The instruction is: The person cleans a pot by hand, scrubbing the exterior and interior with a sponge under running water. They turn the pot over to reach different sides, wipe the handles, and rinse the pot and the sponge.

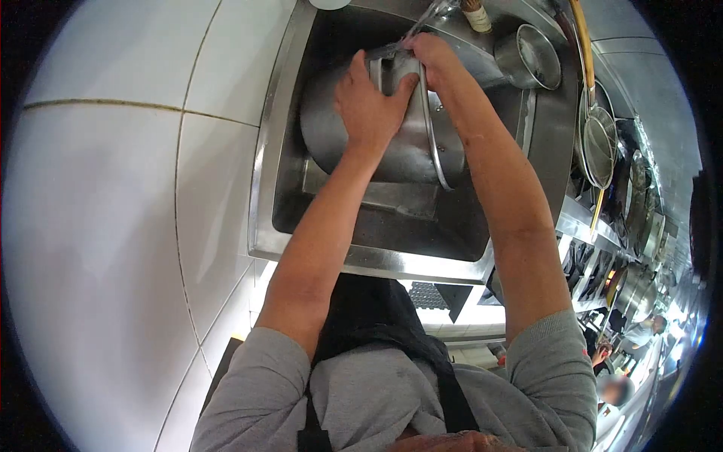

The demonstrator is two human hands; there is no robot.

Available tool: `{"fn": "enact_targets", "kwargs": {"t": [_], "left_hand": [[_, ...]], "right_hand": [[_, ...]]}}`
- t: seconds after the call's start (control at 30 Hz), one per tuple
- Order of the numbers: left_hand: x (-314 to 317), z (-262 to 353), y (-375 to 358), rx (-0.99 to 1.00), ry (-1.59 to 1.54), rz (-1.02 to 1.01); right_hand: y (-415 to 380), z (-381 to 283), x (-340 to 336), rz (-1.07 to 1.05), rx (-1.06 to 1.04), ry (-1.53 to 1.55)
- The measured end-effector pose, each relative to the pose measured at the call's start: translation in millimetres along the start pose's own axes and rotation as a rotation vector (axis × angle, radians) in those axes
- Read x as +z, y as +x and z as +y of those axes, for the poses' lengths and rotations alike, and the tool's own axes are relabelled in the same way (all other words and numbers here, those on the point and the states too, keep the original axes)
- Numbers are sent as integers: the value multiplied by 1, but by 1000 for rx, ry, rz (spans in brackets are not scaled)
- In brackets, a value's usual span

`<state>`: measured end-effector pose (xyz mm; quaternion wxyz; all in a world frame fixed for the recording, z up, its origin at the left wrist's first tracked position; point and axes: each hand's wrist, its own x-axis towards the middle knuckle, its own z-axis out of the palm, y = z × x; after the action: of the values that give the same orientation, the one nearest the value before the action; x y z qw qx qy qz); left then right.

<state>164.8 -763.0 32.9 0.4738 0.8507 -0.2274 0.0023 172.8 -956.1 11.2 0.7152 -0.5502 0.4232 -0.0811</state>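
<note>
A large stainless steel pot sits tilted in the sink, with a curved metal rim or bar along its right side. My left hand is closed on a metal part of the pot near its top, thumb on the right and fingers on the left. Close beside it, my right hand has its fingers curled at the pot's upper edge; what they hold, if anything, is hidden. Running water falls onto the pot right by my right hand.
A small steel pot stands right of the basin, near a brush-like item with a wrapped handle. Strainers hang or lie farther right. White tiled wall borders the left. Other people are at the lower right.
</note>
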Motion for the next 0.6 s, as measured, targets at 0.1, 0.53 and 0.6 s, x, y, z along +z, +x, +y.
{"fn": "enact_targets", "kwargs": {"t": [0.1,0.53,0.6], "left_hand": [[1,6,22,-97,66,-207],[10,-39,27,-274,-324,-194],[-14,-55,27,-592,-496,-327]], "right_hand": [[-4,-3,-5,-30,16,47],[-17,-2,-3,-8,176,-54],[-57,3,13,-31,51,-69]]}}
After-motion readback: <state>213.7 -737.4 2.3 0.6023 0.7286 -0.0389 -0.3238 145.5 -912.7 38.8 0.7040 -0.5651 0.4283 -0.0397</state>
